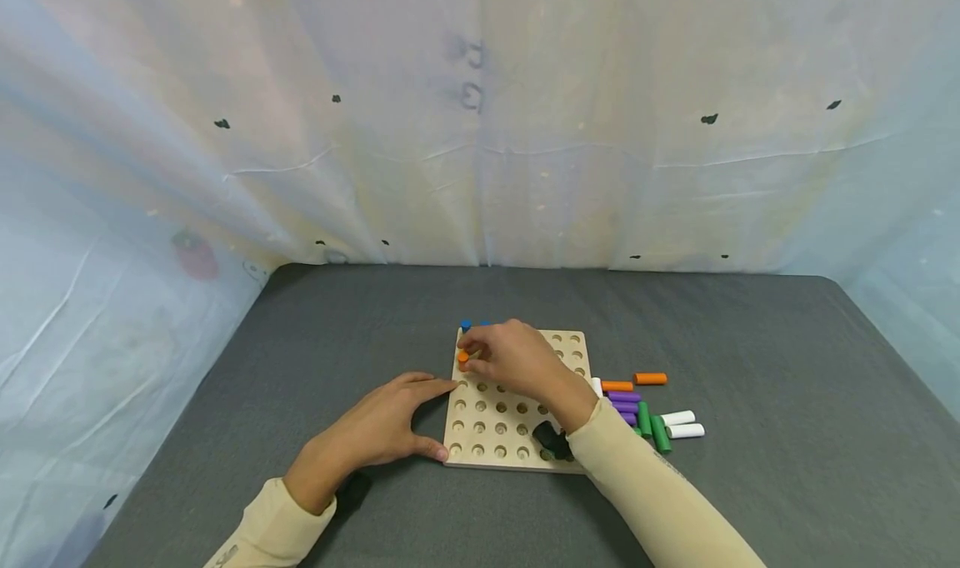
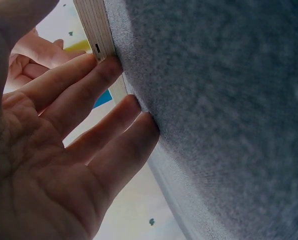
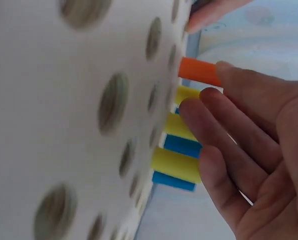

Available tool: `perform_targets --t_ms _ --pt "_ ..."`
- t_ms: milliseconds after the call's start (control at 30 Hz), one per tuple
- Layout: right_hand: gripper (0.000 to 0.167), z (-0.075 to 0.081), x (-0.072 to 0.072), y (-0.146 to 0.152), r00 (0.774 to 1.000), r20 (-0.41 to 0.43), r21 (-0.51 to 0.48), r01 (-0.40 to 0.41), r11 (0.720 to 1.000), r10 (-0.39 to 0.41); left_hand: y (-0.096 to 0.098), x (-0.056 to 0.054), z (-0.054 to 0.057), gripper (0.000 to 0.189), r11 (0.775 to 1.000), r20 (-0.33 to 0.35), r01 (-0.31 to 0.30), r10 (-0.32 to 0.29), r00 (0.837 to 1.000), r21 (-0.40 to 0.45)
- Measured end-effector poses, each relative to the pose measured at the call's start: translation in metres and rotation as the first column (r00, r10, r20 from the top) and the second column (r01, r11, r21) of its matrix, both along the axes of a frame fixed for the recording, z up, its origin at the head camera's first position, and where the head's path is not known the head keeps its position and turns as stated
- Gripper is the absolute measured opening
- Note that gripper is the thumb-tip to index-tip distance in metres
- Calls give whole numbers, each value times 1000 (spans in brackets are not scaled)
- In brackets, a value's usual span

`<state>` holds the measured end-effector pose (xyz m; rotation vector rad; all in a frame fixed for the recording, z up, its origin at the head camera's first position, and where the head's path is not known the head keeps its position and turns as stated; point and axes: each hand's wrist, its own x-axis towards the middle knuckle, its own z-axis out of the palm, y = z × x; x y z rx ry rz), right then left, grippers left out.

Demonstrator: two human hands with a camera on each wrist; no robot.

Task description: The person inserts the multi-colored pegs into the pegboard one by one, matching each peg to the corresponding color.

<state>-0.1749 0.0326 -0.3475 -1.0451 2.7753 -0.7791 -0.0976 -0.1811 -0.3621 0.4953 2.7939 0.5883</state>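
A light wooden pegboard (image 1: 489, 458) with rows of round holes lies on the table. Near its left edge, my right hand (image 1: 517, 356) pinches the top of an orange peg (image 3: 199, 71) that stands upright at the board. Behind that peg, the right wrist view shows yellow pegs (image 3: 175, 166) and blue pegs (image 3: 174, 181) standing in rows; in the head view my right hand hides most of them. My left hand (image 1: 390, 422) rests at the board's left side, fingers extended. Its fingertips (image 2: 111, 65) touch the wooden edge.
Right of the board lie loose pegs: orange pegs (image 1: 650, 378), purple pegs (image 1: 624, 396), green pegs (image 1: 660, 435) and white pegs (image 1: 686, 430). My right forearm covers the board's lower right corner. A pale curtain (image 1: 555, 135) hangs behind the grey table (image 1: 360, 318).
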Motion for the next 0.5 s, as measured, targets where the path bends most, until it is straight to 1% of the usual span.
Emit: perform_targets --t_ms 100,233,400,500 --pt "27 5 6 10 1000 18 -27 12 1000 -12 1 -1 0 87 1000 7 -7 7 1000 -11" --pt "27 7 15 34 999 18 -71 50 996 -49 2 -1 0 87 999 22 -20 20 1000 -29" --pt "24 4 24 71 993 36 -128 116 985 -112 3 -1 2 89 997 39 -47 49 998 -58" --pt "21 0 28 95 987 51 -136 158 978 -152 4 -1 3 89 996 49 -66 69 996 -67"
